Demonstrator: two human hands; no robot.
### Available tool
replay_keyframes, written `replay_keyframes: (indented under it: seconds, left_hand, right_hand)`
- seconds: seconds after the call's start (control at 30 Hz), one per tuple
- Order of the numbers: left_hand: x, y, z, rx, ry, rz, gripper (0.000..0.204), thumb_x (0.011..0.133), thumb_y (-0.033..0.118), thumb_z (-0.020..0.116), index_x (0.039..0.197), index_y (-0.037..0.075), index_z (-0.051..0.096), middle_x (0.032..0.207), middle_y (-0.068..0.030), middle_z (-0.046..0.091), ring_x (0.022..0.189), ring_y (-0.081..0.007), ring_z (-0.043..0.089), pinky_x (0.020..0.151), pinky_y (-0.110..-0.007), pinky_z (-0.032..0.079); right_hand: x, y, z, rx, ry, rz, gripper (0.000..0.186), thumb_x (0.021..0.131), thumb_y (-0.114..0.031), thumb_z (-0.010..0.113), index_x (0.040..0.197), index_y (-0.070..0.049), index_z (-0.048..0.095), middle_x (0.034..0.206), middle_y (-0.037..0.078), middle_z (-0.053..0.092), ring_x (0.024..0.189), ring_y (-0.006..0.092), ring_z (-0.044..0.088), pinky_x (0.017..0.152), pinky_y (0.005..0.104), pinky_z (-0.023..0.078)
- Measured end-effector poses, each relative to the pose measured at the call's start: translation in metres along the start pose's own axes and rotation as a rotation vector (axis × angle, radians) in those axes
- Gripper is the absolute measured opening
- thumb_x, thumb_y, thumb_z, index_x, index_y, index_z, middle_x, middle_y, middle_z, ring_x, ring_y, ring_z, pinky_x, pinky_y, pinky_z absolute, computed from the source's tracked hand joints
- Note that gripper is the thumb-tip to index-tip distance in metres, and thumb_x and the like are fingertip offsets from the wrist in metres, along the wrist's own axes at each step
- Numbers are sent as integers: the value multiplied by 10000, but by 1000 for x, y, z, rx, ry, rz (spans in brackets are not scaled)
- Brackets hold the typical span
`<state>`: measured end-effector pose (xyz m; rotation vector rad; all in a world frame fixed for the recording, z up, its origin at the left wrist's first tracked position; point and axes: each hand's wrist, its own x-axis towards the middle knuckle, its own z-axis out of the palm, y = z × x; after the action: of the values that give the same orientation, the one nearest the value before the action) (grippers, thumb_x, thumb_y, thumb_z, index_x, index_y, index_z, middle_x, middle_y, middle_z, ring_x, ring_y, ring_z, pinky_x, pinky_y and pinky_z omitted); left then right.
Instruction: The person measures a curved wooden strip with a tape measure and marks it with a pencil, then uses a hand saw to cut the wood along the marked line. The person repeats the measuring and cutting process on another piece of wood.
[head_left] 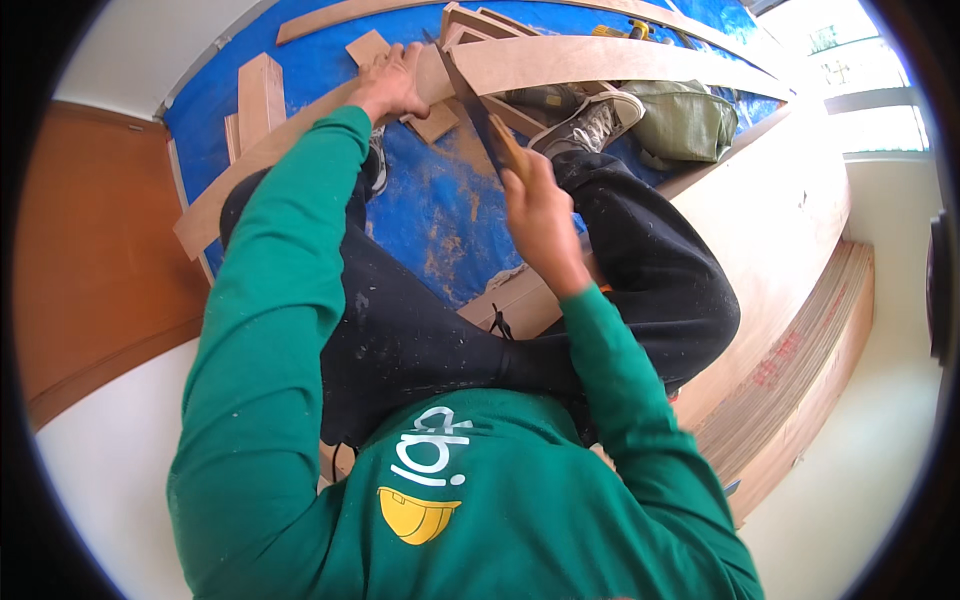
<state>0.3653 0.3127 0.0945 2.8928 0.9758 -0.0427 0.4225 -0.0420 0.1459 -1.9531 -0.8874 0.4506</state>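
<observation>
A long, pale plywood strip [600,62] runs from side to side in front of me. My left hand [392,82] grips it left of the saw, fingers over the top and thumb toward the near edge. In my right hand [543,215] is the handle of a hand saw [468,92]. Its dark blade slants across the strip, tip pointing away and to the left. Whether the teeth sit in a cut cannot be made out. Under and beyond the strip lie short wood offcuts [436,122] and a wooden frame-like piece [490,24].
Blue sheeting [400,215] with sawdust covers the floor. A wood block [260,100] stands at left. At right are a green bag [683,122], a large plywood sheet [770,220] and stacked boards [790,360]. A yellow-and-black tool [636,30] lies at the back. My legs flank the work.
</observation>
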Motion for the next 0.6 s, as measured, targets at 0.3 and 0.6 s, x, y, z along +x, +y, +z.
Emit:
replay_keyframes:
  seconds: [0.3, 0.6]
  left_hand:
    - [-31, -10, -15, 0, 41, 41, 1356, 631, 548, 965, 1740, 142, 299, 1632, -243, 519, 1479, -476, 574, 1180, -620, 513]
    - [-65, -110, -181, -130, 592, -34, 1583, 628, 624, 1021, 1743, -114, 174, 1692, -384, 424, 1577, -528, 464, 1297, -619, 439]
  right_hand:
    - [-183, -62, -213, 349, 310, 344, 407, 1220, -260, 553, 1547, -25, 612, 725, -40, 526, 524, 42, 500, 467, 219, 423]
    - [-281, 67, -306, 11, 865, 361, 429, 1215, -346, 632, 1477, -8, 610, 809, 20, 593, 538, 77, 484, 482, 269, 419]
